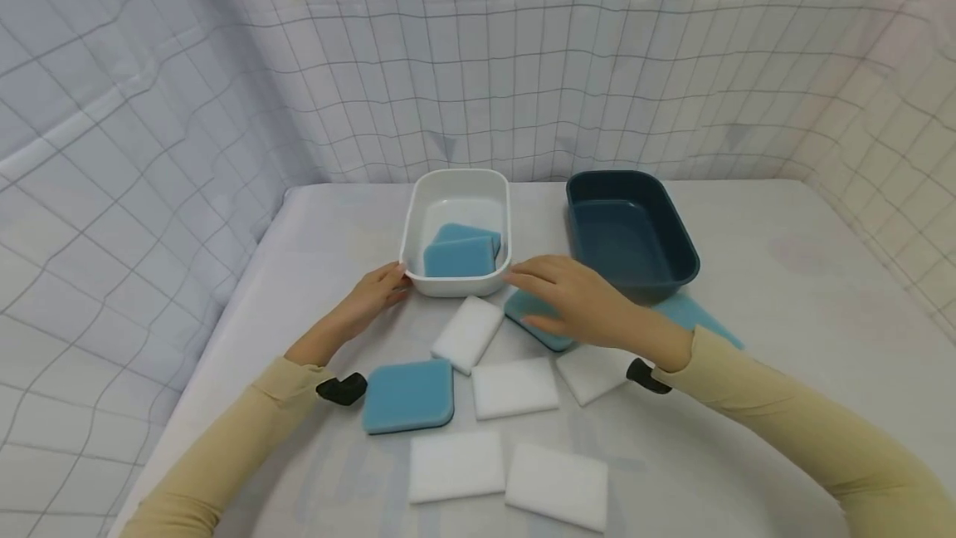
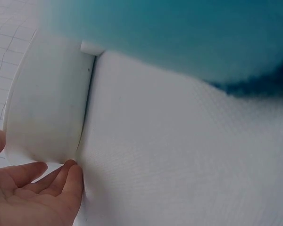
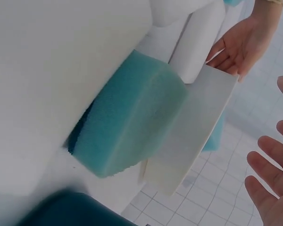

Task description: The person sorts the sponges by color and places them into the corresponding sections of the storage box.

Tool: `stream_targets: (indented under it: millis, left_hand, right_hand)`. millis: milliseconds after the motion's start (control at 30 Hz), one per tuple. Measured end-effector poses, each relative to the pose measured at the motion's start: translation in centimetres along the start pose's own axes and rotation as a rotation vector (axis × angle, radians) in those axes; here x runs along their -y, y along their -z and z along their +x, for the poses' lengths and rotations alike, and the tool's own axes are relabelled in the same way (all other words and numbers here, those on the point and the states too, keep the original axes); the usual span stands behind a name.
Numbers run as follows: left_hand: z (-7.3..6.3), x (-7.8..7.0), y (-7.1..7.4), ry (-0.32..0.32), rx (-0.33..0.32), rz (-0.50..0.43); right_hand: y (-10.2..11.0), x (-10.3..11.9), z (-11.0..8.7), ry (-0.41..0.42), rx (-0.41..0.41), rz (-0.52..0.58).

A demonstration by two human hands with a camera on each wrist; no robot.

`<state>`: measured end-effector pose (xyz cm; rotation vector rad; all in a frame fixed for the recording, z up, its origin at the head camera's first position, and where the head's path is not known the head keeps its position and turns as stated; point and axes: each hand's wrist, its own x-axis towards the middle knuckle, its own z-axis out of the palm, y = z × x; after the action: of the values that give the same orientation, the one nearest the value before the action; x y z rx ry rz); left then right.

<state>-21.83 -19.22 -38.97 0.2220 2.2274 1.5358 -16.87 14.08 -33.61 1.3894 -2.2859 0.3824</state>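
Note:
In the head view a white plastic bin (image 1: 448, 198) stands with two stacked blue sponges (image 1: 459, 259) inside. My left hand (image 1: 373, 297) holds its near left corner; in the left wrist view the fingertips (image 2: 71, 165) meet the bin's lower edge and the thumb is up by the rim. My right hand (image 1: 575, 301), fingers spread and holding nothing, hovers by the bin's near right corner. Below it lies a blue sponge (image 1: 521, 305) with a dark underside, partly hidden by the hand. That sponge looms large in the right wrist view.
A dark blue bin (image 1: 620, 227) stands at the right, with another blue sponge (image 1: 695, 314) by its near end, partly under my right arm. Several white sponges (image 1: 515, 388) and one blue sponge (image 1: 408, 397) lie in front. Gridded white cloth (image 1: 485, 65) hangs behind.

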Motion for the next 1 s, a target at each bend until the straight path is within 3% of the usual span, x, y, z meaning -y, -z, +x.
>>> stream_targets:
  millis: [600, 1000]
  left_hand:
    - [-0.1, 0.1, -0.2, 0.003, -0.009, 0.003]
    - [-0.3, -0.2, -0.5, 0.014, -0.012, 0.012]
  right_hand:
    - [0.4, 0.3, -3.8, -0.006, -0.028, 0.001]
    - [1.0, -0.2, -7.4, -0.105, -0.026, 0.006]
